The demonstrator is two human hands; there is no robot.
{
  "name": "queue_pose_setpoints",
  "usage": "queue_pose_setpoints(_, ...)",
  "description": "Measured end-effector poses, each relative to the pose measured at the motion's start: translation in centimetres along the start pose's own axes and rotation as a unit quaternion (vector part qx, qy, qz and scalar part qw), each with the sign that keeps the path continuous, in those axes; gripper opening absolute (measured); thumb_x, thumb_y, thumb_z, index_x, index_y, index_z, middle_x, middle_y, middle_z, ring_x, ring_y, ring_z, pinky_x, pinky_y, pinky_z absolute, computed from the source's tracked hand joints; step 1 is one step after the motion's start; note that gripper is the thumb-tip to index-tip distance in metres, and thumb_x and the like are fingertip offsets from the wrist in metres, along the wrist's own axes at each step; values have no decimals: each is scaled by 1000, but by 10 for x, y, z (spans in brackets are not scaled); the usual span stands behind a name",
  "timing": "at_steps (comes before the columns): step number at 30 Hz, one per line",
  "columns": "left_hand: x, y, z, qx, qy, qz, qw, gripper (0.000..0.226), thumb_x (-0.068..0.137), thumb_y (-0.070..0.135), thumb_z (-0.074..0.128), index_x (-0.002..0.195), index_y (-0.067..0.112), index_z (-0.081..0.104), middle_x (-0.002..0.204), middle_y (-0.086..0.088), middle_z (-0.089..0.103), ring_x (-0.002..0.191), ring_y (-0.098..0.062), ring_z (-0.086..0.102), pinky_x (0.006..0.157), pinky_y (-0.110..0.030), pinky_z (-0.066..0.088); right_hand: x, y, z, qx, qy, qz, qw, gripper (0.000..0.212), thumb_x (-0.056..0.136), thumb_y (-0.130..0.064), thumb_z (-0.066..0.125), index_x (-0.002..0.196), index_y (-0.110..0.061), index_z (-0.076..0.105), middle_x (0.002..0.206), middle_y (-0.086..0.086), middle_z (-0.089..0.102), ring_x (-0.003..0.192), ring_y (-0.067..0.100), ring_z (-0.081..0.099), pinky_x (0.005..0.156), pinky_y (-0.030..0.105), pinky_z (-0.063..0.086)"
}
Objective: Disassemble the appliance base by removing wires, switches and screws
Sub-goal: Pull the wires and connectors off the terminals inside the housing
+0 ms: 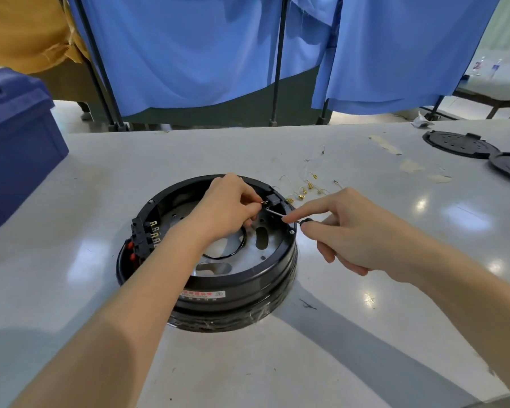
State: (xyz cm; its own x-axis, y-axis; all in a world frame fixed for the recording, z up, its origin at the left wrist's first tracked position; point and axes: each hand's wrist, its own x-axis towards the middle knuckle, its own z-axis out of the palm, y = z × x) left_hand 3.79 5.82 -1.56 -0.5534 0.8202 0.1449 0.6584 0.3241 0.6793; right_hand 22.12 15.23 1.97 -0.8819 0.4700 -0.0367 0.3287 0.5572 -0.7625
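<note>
Two bare hands meet over one round black plastic appliance base (218, 278), which sits open side up near the middle of the pale grey table (365, 334). The left hand (227, 207) has thumb and fingertips pinched on a small brass wire terminal (262, 203) at the base's far rim, just beside a small black switch block (273, 200). The right hand (351, 228) grips one thin black-handled screwdriver (277, 214), forefinger laid straight along the shaft and the other fingers curled round the handle, with the tip at that block. The main risk, I judge, is the tip slipping under a levering push and jabbing the left fingers close by. Nothing pins the base, so it could also skid or turn on the glossy table, and a hard tug might tear the thin wire instead of freeing its terminal. At the left rim one black switch bank (143, 240) shows about four brass tabs. Beyond the base lie roughly seven loose brass-tipped wires (306, 188), small enough to scatter and get lost. Farther right are two round black cover plates (460, 144), at the left one blue plastic crate (15, 148), and behind all hang blue cloth curtains (189, 54).
</note>
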Motion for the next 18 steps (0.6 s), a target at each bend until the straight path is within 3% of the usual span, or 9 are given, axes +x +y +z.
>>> queue_pose_setpoints(6,0,-2,1,-1,12,3,1000,13,89,11,62,95,10,73,64,1,70,53,-7,65,55,-8,50,0,-4,16,-11,30,9,999,34,95,-18,44,115,-34,66,53,6,49,28,13,33,36,17,29)
queue_pose_setpoints(13,1,-4,2,16,12,26,999,12,89,11,61,91,12,73,62,4,69,56,-8,67,67,-21,56,-1,-10,28,-19,71,22,997,37,95,-13,42,122,-24,65,37,-13,41,25,9,32,33,13,29)
queue_pose_setpoints(16,1,-4,3,28,18,29,999,13,89,12,60,88,14,73,62,5,69,54,-5,66,58,-16,51,0,-14,37,-44,97,11,994,39,95,-11,41,126,-19,62,52,-11,40,25,4,37,30,10,27)
queue_pose_setpoints(18,0,-4,3,34,21,31,999,13,88,13,60,86,15,72,62,5,68,55,-5,66,59,-19,53,0,-16,46,-71,121,1,990,39,94,-13,40,125,-19,63,60,-12,36,37,1,39,30,8,25)
